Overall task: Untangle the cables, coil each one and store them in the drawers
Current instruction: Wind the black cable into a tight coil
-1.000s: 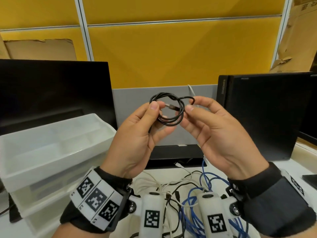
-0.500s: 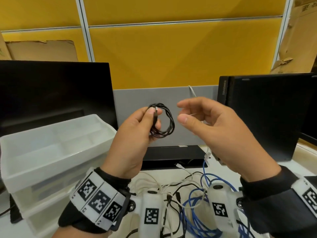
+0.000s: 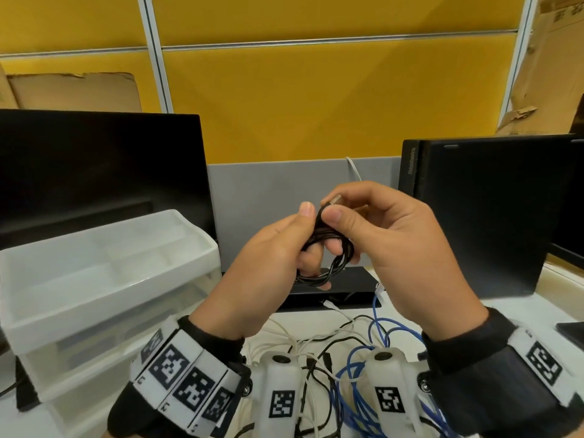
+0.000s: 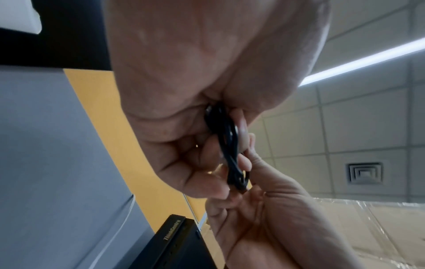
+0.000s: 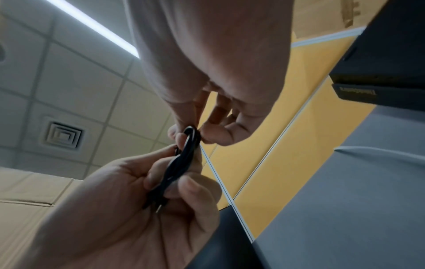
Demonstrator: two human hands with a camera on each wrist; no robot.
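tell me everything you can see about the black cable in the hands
The black cable is thin, glossy and wound into a small, slightly twisted coil of several loops, held in the air above the desk. The left hand grips its lower loops; the right hand pinches its top, where a metal plug tip sticks out.

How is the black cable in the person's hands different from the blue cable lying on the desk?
The black cable is wound into a small tight coil; the blue cable sprawls in loose loops. The black cable is held up in the air by the left hand and right hand; the blue cable lies on the desk, mixed with white and black cables. Both are thin and flexible.
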